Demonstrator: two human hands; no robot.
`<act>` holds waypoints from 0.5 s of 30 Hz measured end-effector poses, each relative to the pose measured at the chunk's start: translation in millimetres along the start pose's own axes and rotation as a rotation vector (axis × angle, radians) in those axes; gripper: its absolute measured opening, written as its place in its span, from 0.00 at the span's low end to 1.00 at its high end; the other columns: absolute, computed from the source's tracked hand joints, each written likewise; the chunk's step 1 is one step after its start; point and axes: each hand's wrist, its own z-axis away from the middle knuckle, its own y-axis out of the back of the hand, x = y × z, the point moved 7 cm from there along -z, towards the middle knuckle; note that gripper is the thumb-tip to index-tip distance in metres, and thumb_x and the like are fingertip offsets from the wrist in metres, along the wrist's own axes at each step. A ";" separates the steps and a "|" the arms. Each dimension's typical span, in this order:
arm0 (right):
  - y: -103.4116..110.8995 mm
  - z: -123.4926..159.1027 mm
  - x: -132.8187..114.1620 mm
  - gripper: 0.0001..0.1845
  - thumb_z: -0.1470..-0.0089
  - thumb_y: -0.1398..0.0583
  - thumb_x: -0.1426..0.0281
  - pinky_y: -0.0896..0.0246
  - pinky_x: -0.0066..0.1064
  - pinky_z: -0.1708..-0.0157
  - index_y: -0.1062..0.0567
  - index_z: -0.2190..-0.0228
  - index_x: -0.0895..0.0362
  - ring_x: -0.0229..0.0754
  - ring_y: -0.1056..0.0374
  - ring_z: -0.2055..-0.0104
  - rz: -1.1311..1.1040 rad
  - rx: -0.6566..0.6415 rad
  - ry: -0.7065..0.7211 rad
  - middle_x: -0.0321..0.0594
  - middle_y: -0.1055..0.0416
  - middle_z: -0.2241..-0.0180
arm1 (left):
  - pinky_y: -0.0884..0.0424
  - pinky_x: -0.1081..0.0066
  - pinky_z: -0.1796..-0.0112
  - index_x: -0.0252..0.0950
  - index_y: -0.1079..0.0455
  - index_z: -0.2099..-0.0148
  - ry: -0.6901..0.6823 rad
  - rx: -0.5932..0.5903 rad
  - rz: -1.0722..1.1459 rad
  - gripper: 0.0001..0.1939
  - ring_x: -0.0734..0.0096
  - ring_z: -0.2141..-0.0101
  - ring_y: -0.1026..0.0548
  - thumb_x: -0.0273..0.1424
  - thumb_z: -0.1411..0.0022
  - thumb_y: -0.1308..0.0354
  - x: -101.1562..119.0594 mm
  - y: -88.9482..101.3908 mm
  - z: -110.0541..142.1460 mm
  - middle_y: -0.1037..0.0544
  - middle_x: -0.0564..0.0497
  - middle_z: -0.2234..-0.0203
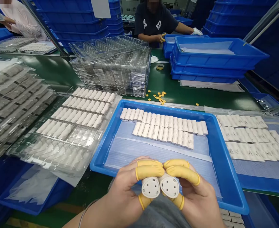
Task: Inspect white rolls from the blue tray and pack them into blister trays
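Observation:
My left hand [130, 186] and my right hand [196, 193] meet over the near edge of a blue tray [227, 158], yellow finger cots on their fingertips. Each one grips a white cylindrical part, with its round end toward me. The left white cylinder [151, 187] and the right white cylinder [169, 186] sit side by side, seemingly touching, with small dark holes in their end faces. Beyond them, two rows of similar white cylinders [163, 126] lie on a pale sheet in the tray.
To the left, a clear plastic tray [65, 148] is partly filled with white cylinders, beside stacked filled trays [13, 91]. Stacked empty clear trays [113, 69], small yellow discs [160, 96] and blue bins [213, 60] stand behind. Another person [156, 22] works across the bench.

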 end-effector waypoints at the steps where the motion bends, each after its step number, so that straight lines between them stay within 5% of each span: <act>1: 0.2 -0.5 -0.5 0.19 0.48 0.27 0.70 0.26 0.32 0.58 0.19 0.57 0.37 0.45 0.26 0.60 -0.001 0.006 0.000 0.35 0.24 0.62 | 0.30 0.56 0.45 0.51 0.26 0.44 0.004 -0.004 -0.007 0.29 0.60 0.55 0.20 0.17 0.42 0.35 -0.5 0.0 -0.2 0.17 0.51 0.55; 9: 0.4 1.1 23.3 0.22 0.45 0.31 0.73 0.21 0.31 0.58 0.21 0.52 0.37 0.45 0.20 0.61 0.226 0.003 0.072 0.32 0.17 0.60 | 0.24 0.68 0.65 0.36 0.25 0.49 0.248 0.047 0.060 0.18 0.65 0.67 0.21 0.28 0.42 0.32 -36.2 4.0 2.2 0.17 0.47 0.64; 11: 12.6 0.4 46.9 0.21 0.45 0.32 0.69 0.20 0.34 0.57 0.23 0.51 0.40 0.47 0.18 0.62 0.301 -0.027 0.008 0.33 0.16 0.62 | 0.23 0.68 0.67 0.33 0.27 0.49 0.290 0.121 0.012 0.20 0.65 0.68 0.21 0.33 0.43 0.32 -48.7 30.3 -2.5 0.18 0.46 0.66; 15: 55.8 -21.1 101.4 0.29 0.51 0.34 0.51 0.21 0.54 0.57 0.26 0.49 0.49 0.64 0.20 0.58 0.512 0.015 -0.227 0.49 0.17 0.58 | 0.23 0.66 0.68 0.33 0.32 0.45 0.399 0.365 -0.167 0.19 0.69 0.71 0.22 0.38 0.33 0.41 -69.2 123.1 -10.1 0.22 0.50 0.67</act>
